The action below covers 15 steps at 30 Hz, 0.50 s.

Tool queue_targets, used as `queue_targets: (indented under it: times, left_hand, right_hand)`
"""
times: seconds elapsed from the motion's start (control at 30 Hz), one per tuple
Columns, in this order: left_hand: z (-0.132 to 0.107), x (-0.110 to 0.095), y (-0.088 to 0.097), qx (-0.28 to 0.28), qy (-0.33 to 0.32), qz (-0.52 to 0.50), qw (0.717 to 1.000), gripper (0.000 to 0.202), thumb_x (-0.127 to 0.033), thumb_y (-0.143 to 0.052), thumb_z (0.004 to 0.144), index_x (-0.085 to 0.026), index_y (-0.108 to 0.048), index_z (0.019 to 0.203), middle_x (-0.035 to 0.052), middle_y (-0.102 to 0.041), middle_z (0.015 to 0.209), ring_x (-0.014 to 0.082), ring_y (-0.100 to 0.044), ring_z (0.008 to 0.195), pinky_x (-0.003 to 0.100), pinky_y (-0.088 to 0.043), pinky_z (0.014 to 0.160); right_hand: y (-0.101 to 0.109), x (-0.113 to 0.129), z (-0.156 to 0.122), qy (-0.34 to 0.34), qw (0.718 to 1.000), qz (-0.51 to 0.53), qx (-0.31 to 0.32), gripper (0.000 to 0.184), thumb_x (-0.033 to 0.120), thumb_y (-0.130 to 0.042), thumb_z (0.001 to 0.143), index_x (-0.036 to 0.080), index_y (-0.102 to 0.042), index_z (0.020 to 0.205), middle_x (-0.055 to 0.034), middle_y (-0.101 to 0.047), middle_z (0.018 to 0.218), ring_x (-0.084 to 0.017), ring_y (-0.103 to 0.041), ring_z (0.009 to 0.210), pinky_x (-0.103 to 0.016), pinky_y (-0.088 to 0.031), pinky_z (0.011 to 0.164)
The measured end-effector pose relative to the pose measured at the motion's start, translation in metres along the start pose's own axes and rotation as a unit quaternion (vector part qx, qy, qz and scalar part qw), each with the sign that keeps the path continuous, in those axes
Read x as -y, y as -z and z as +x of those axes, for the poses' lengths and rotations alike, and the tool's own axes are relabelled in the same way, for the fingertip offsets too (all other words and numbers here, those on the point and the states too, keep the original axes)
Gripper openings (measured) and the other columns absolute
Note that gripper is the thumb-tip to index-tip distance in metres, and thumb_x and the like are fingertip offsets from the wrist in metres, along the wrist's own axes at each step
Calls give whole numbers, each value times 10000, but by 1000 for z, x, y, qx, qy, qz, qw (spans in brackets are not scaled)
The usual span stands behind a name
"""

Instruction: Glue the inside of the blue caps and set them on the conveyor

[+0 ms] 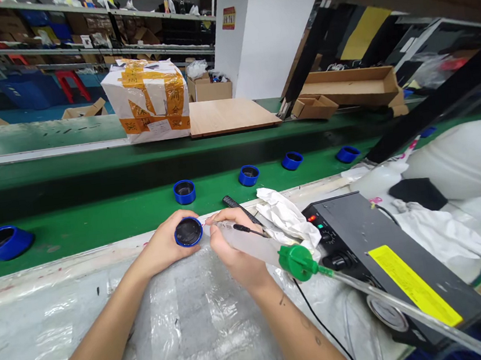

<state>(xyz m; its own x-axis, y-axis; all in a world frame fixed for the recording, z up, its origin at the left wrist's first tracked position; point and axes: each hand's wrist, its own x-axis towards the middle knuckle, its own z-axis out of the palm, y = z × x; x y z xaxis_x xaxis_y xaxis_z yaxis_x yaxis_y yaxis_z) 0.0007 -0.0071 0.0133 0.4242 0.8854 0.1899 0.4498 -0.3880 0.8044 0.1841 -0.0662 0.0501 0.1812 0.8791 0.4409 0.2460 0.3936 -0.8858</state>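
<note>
My left hand (161, 245) holds a round blue plastic cap (188, 232) with its dark inner face turned up. My right hand (234, 251) is shut on a translucent dispensing syringe barrel (248, 244), with a green coupling (297, 262) at its rear end and a clear tube running from there. A thin black nozzle (247, 230) at the barrel's front lies close to the cap, and I cannot tell whether they touch. A crumpled white cloth (287, 218) lies just beyond my right hand.
Several blue caps (293, 160) stand on the green conveyor belt (110, 225) ahead. To the right sits a grey dispenser control box (389, 249) with a dial and yellow label. A large white plastic container (461, 161) lies beyond it. Plastic sheeting (197, 325) covers the bench. A taped carton (147, 101) stands behind.
</note>
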Motion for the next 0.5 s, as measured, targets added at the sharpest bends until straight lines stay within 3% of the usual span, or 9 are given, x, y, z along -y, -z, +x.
queue_targets:
  times: [0.2,0.5]
  left_hand:
    - [1,-3,0,4,4,-4,1000,458,-323,-773,748,-233,-597,1162,54,-680,1193,260,-672,1070,406,-527,983]
    - [1,-4,1,3,9,-3,1000,456,-331,-772,740,-232,-598,1150,53,-682,1180,265,-675,1062,411,-532,980]
  right_hand:
    - [2,8,-1,13,999,-36,14,31,230,-656,840,255,-646,854,-16,-779,856,-220,-743,792,-302,-555,628]
    - [3,2,-2,5,1000,-23,13,23,223,-682,828,241,-669,832,-6,-754,778,-219,-740,775,-312,-565,693]
